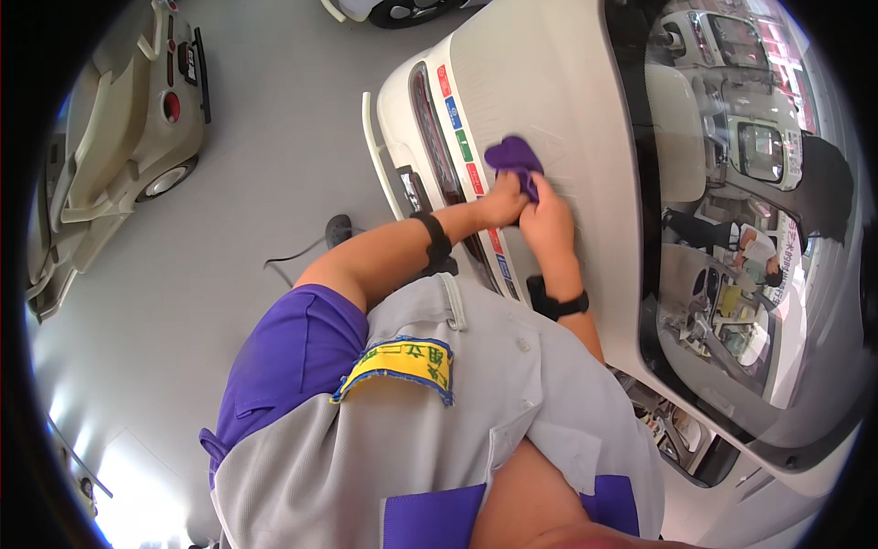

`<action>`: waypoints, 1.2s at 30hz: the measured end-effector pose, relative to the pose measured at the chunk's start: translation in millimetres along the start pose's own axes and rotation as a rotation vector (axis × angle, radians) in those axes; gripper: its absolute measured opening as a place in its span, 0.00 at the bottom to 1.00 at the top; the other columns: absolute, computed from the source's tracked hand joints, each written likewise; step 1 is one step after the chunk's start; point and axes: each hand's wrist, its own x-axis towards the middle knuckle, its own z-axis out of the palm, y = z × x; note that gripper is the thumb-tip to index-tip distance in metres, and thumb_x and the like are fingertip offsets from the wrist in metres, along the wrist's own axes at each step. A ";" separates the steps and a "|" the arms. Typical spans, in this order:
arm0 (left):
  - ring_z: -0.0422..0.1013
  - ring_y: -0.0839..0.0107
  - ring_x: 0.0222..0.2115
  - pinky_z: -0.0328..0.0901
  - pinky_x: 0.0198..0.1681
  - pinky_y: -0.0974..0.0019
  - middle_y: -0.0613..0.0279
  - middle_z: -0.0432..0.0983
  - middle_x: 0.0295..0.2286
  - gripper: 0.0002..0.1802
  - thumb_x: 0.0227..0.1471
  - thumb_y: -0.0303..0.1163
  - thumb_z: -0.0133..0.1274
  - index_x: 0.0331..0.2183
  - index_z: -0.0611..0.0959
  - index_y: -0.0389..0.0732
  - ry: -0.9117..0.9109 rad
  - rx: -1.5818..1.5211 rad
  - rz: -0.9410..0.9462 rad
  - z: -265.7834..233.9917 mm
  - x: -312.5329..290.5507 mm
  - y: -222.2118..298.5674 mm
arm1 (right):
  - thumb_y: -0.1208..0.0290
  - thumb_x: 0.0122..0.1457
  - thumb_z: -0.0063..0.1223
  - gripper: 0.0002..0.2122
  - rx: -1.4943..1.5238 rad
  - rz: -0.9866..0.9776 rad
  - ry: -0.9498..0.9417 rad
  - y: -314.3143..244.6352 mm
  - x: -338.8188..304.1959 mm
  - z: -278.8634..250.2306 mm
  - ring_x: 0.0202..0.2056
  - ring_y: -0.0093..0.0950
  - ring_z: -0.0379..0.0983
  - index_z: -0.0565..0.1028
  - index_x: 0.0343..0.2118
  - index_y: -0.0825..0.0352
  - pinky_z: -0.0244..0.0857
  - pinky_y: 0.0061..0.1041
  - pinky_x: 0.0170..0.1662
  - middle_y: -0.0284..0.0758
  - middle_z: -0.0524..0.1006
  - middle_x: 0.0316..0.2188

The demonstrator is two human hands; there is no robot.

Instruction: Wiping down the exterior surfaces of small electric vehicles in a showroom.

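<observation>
A purple cloth (515,156) is bunched up between my two hands, over the cream-coloured body panel of a car (576,82). My left hand (502,200) pinches its lower edge from the left. Close beside it, my right hand (547,216) grips the cloth's right side, thumb pointing up. The fingers of both hands are closed, partly hidden by the cloth and each other. A strip of coloured stickers (464,146) runs along the panel just left of the hands. Both wrists wear black bands.
To the right of the panel lies the car's dark, reflective window glass (722,229). A pale bar (375,156) sticks out at the car's left end. Another cream car (137,119) stands across the grey floor (265,119). A wheel (402,11) shows at the top.
</observation>
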 end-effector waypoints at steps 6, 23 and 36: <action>0.68 0.43 0.47 0.65 0.49 0.55 0.29 0.67 0.45 0.25 0.51 0.32 0.47 0.45 0.67 0.19 -0.426 0.103 -0.237 -45.8 4.6 57.5 | 0.79 0.49 0.45 0.22 0.269 0.142 0.171 -1.6 -6.8 16.9 0.44 0.48 0.74 0.73 0.50 0.67 0.67 0.40 0.49 0.53 0.77 0.41; 0.70 0.65 0.39 0.65 0.46 0.60 0.59 0.74 0.39 0.23 0.60 0.49 0.39 0.51 0.71 0.49 0.345 -0.902 -0.412 -166.1 156.0 51.6 | 0.80 0.59 0.39 0.21 0.416 -0.185 0.187 -95.5 169.5 48.6 0.45 0.52 0.72 0.63 0.57 0.71 0.67 0.43 0.47 0.55 0.74 0.45; 0.59 0.39 0.49 0.55 0.54 0.43 0.34 0.63 0.46 0.19 0.55 0.36 0.43 0.43 0.71 0.32 0.041 0.302 0.121 -172.4 129.6 -128.1 | 0.79 0.55 0.44 0.11 0.097 0.043 -0.221 -95.1 197.2 124.6 0.34 0.58 0.72 0.65 0.42 0.74 0.65 0.54 0.38 0.59 0.76 0.30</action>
